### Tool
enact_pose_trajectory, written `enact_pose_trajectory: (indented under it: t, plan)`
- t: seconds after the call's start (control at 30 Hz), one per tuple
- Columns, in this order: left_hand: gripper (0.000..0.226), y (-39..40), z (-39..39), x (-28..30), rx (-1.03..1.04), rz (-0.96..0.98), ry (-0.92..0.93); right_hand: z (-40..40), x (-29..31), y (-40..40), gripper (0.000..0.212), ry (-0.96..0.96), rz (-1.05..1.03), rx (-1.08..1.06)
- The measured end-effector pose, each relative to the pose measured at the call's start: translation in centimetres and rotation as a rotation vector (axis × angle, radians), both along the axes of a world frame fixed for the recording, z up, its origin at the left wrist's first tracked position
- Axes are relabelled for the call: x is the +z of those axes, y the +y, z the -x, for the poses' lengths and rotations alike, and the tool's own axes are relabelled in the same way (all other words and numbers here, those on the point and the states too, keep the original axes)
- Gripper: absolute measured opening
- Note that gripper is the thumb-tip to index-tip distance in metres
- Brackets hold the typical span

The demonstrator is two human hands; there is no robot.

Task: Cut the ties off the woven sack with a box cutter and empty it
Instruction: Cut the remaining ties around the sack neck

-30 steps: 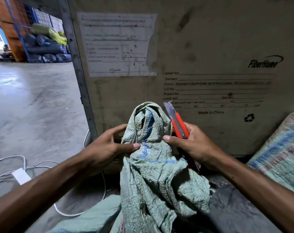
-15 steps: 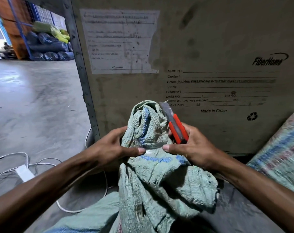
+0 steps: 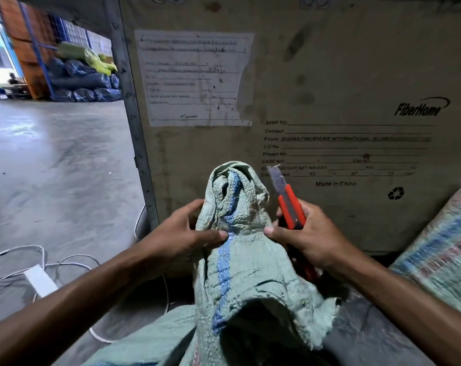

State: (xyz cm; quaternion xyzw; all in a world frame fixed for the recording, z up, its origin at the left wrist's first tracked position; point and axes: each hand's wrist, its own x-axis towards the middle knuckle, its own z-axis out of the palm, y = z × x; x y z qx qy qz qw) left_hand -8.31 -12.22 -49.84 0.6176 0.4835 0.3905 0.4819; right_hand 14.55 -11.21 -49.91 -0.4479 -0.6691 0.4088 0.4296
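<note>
A green woven sack [image 3: 248, 276] with a blue stripe stands in front of me, its bunched neck pointing up. My left hand [image 3: 179, 233] clasps the neck from the left, thumb pressed on the front. My right hand [image 3: 306, 233] presses its thumb on the neck from the right and holds a red box cutter [image 3: 287, 199], blade out and pointing up beside the sack's top. No tie is clearly visible around the neck.
A big cardboard crate [image 3: 329, 88] with a paper label stands right behind the sack. Another woven sack [image 3: 440, 254] lies at the right. White cables and a power adapter [image 3: 39, 280] lie on the concrete floor to the left. Dark bundles are piled far back left.
Both hands stayed on the sack's neck and shifted slightly. The sack's blue stripe now faces me more squarely. The cutter blade has moved a little away from the sack top.
</note>
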Motion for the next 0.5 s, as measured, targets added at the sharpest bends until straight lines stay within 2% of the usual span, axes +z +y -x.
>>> enact_pose_trajectory:
  t: [0.07, 0.13, 0.2, 0.3, 0.4, 0.43, 0.5]
  plan:
    - [0.046, 0.4, -0.1, -0.1, 0.146, -0.119, 0.212, 0.9, -0.3, -0.4, 0.026, 0.015, -0.069, -0.048]
    - [0.042, 0.5, -0.5, 0.3, 0.240, -0.191, 0.317, 1.6, -0.3, -0.8, 0.027, 0.053, -0.096, -0.085]
    - [0.039, 0.5, -0.8, 0.7, 0.241, -0.110, 0.243, 2.2, -0.2, -1.2, 0.027, 0.051, -0.110, -0.099]
    - [0.043, 0.8, -0.6, 1.3, 0.225, 0.164, 0.081, 3.0, -0.1, -2.2, 0.028, 0.056, -0.110, -0.044]
    - [0.050, 1.1, 0.7, 1.4, 0.078, 0.442, -0.078, 3.6, -0.6, -2.9, 0.028, 0.068, -0.026, 0.022]
    - [0.055, 1.0, 0.9, 1.4, 0.027, 0.465, -0.055, 3.7, -0.9, -3.1, 0.028, 0.084, 0.019, 0.033]
    - [0.050, 0.8, 0.8, 0.8, 0.050, 0.314, 0.025, 4.1, -1.4, -3.6, 0.028, 0.129, 0.096, 0.058]
